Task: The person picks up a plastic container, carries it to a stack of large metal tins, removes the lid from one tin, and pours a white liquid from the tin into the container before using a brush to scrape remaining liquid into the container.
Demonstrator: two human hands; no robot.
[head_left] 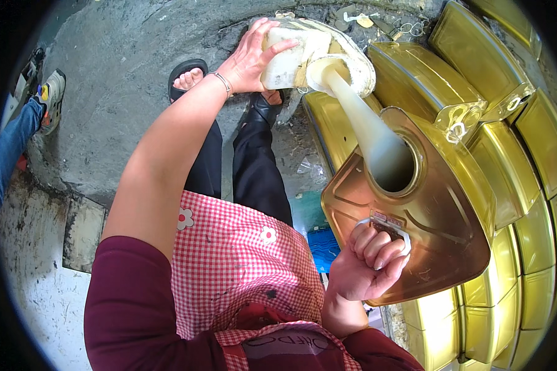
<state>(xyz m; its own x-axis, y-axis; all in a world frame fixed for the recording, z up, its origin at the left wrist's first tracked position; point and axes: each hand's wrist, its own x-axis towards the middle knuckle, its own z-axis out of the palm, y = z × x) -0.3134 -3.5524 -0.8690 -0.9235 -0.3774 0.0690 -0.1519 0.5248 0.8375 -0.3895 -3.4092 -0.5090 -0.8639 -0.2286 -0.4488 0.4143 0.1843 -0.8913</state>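
My left hand point(252, 60) grips a stained white plastic jug point(286, 52) near the floor, its thumb and fingers spread across one side. At the jug's mouth is a round, funnel-like white rim point(315, 77). My right hand point(374, 256) is closed around the pale handle point(401, 235) on the top of a copper-coloured metal tin point(439, 229). The tin is tilted, its large round opening turned toward the jug. A thick, milky stream point(362, 120), apparently liquid, spans from that opening to the jug's mouth and narrows toward the jug. The jug's inside is hidden.
Gold-coloured metal tins point(501, 167) are packed in rows along the right. My sandalled feet point(189, 77) stand on the rough grey floor point(130, 74) beside the jug. Another person's shoe and jeans point(25, 130) show at far left. Small litter point(359, 20) lies beyond the jug.
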